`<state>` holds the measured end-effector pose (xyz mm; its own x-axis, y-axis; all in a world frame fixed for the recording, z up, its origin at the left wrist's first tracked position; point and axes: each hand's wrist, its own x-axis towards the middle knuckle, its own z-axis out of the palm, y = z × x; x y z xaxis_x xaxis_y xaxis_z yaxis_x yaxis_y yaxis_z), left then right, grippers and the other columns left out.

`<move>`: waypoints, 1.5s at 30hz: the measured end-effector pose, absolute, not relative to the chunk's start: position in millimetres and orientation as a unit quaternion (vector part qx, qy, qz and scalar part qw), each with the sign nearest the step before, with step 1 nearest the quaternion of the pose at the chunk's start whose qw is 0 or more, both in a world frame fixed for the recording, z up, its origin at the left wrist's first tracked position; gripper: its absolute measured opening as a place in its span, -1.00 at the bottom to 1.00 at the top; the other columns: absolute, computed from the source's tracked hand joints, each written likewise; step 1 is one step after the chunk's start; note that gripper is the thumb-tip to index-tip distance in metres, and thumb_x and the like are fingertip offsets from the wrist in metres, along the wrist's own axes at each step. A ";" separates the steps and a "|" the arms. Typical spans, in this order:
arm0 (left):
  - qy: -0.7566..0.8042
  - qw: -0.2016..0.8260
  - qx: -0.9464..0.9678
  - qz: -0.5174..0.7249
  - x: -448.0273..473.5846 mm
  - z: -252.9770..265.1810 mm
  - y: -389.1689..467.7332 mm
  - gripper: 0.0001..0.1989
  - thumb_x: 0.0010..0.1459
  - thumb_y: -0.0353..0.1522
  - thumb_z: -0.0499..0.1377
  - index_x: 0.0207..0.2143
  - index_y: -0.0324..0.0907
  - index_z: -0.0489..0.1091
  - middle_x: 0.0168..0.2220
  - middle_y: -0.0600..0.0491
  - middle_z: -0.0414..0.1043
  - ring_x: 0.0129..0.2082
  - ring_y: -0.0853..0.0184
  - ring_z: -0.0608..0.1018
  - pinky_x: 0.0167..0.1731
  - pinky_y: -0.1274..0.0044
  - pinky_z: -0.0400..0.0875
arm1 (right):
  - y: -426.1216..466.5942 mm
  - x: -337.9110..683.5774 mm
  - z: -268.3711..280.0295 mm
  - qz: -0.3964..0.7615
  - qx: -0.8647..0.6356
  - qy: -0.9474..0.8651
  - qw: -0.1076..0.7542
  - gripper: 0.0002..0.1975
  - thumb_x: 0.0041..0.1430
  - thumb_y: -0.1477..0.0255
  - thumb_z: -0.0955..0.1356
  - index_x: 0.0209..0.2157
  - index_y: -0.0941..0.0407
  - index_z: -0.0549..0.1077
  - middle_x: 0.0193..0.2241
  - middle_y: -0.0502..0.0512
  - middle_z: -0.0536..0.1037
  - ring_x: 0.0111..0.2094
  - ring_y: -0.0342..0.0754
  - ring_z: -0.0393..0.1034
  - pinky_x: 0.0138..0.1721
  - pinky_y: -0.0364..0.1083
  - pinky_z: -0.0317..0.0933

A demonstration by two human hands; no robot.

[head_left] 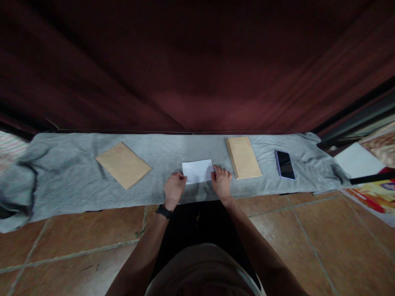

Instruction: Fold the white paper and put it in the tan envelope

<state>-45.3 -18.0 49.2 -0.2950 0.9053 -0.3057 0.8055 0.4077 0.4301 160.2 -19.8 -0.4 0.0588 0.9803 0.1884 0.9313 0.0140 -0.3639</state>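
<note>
1. White folded paper (198,171) lies at the centre of the frame on a grey cloth (77,185) that runs as a long strip from the left edge to the right of the frame.
2. At the paper's lower left corner, the left hand (174,188) pinches the edge between curled fingers; a black watch (163,211) sits on that wrist.
3. On the paper's lower right corner, the right hand (221,181) presses down with its fingers bent, fingertips touching the sheet's right edge.
4. Both hands thus grip or pin the same sheet from either side, with the paper flat between them on the cloth.
5. Left of centre, well apart from the left hand, a brown envelope (123,165) lies turned at an angle on the cloth.
6. Just beside the right hand, to its upper right, a stack of brown envelopes (243,157) lies on the cloth, its long side running up the frame.
7. Further right on the cloth rests a dark phone (284,164) with a pale lilac rim, screen up.
8. Near the right edge of the frame a white sheet (358,161) lies off the cloth, with colourful printed material (375,196) below it.
9. Dark red curtain (197,61) fills the upper half of the frame behind the cloth.
10. Brown floor tiles (77,238) cover the lower part, on either side of the person's forearms.
</note>
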 end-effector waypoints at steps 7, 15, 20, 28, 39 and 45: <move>0.800 0.256 0.533 0.103 -46.6 48.2 -16.9 -0.83 0.19 -0.25 0.19 -0.28 -0.09 0.55 -0.26 -0.01 0.64 -0.23 0.19 0.63 -0.29 0.48 0.40 | -21.6 159.3 -0.6 0.051 -0.697 -0.688 0.195 -0.65 0.40 0.41 0.23 0.15 0.15 0.39 -0.05 0.25 0.59 -0.03 0.17 0.35 0.05 0.10 0.01; 0.803 0.255 0.528 0.110 -45.4 51.3 -20.4 -0.86 0.22 -0.25 0.17 -0.24 -0.08 0.47 -0.24 0.00 0.61 -0.21 0.18 0.62 -0.32 0.48 0.37 | -25.1 158.4 -0.8 0.033 -0.705 -0.685 0.182 -0.61 0.41 0.38 0.22 0.20 0.18 0.35 -0.04 0.29 0.53 -0.03 0.18 0.31 0.04 0.10 0.03; 0.803 0.240 0.536 0.105 -41.2 55.4 -26.0 -0.81 0.26 -0.25 0.16 -0.10 -0.07 0.42 -0.22 0.00 0.61 -0.20 0.19 0.62 -0.31 0.49 0.36 | -27.5 157.3 4.9 0.036 -0.705 -0.689 0.164 -0.60 0.43 0.38 0.21 0.23 0.10 0.34 -0.01 0.30 0.48 -0.02 0.20 0.29 0.04 0.12 0.07; 0.776 0.095 0.620 0.072 -26.3 42.1 -44.4 -0.67 0.38 -0.30 -0.04 0.06 -0.20 0.37 -0.14 -0.17 0.56 -0.07 0.09 0.58 -0.12 0.41 0.39 | -27.7 158.5 9.4 0.029 -0.635 -0.755 0.163 -0.56 0.39 0.55 0.20 0.23 0.01 0.35 0.27 0.18 0.35 0.25 0.15 0.15 0.30 0.24 -0.18; 0.706 0.085 0.688 0.145 -27.3 28.1 -46.6 -0.56 0.34 -0.46 -0.15 0.19 -0.15 0.29 0.12 -0.19 0.39 0.15 0.02 0.40 0.14 0.22 0.25 | -27.9 158.8 5.3 0.044 -0.633 -0.753 0.173 -0.56 0.40 0.56 0.16 0.24 0.06 0.33 0.24 0.21 0.41 0.23 0.13 0.23 0.34 0.28 -0.28; 0.592 0.124 0.770 0.201 -24.8 20.2 -41.8 -0.43 0.24 -0.57 -0.13 0.25 -0.13 0.27 0.35 -0.16 0.21 0.41 0.06 0.15 0.35 0.12 0.03 | -27.6 158.0 5.3 0.050 -0.634 -0.751 0.177 -0.56 0.40 0.57 0.17 0.24 0.09 0.34 0.23 0.25 0.41 0.22 0.14 0.25 0.32 0.28 -0.22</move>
<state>-24.8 -41.8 20.2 0.2178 0.9625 0.1616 0.8626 -0.2673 0.4295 158.0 -27.6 5.3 -0.1344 0.9700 0.2024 0.9349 0.1919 -0.2986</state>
